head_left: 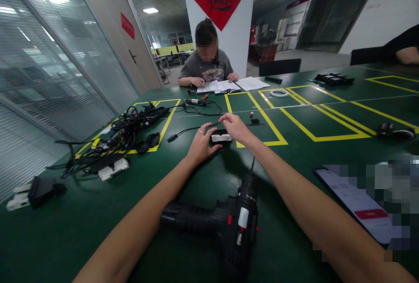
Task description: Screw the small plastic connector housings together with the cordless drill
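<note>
A small black-and-white block-shaped device (221, 137) is on the green table between my hands. My left hand (200, 144) grips it from the left, thumb at the near side and fingers at the far side. Above its right end, my right hand (235, 128) has its fingers pinched together; what they hold, if anything, is too small to make out. A thin black cable (186, 132) passes just behind my left fingers. Closer to me, a black cordless drill (234, 222) lies on its side between my forearms, its long bit pointing away.
Tangled black cables (131, 128) are heaped at left, near white-and-black parts (113, 168). A phone (355, 204) lies at right. Yellow tape (340, 137) marks rectangles on the table (294, 160). Opposite, a person (207, 67) sits over papers (225, 85); another person's arm (407, 51) shows at far right.
</note>
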Demonstrator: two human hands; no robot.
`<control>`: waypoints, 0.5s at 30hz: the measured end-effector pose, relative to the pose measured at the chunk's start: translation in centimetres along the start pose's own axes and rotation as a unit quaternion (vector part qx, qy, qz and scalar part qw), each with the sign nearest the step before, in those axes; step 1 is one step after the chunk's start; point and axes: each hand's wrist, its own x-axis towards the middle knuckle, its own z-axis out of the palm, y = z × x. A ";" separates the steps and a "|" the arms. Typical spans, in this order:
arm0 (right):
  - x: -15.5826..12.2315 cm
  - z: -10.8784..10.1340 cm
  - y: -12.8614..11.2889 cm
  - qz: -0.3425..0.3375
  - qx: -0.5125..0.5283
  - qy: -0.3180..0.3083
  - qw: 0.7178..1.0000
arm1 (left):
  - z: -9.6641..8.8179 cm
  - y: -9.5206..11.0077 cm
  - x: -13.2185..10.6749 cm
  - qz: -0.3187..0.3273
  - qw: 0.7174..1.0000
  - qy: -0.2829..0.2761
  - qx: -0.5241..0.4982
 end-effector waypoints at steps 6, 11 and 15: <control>-0.9 -2.4 0.1 -0.006 -0.203 -0.165 0.965 | 0.9 -0.8 0.6 -0.094 0.994 -0.021 -0.059; -1.5 -2.1 0.8 -0.057 -0.221 -0.146 0.963 | 0.1 -1.0 0.5 -0.174 0.979 0.007 -0.107; -1.9 -1.0 1.2 -0.079 -0.182 -0.147 0.969 | -0.2 -1.3 0.4 -0.180 0.972 -0.038 -0.148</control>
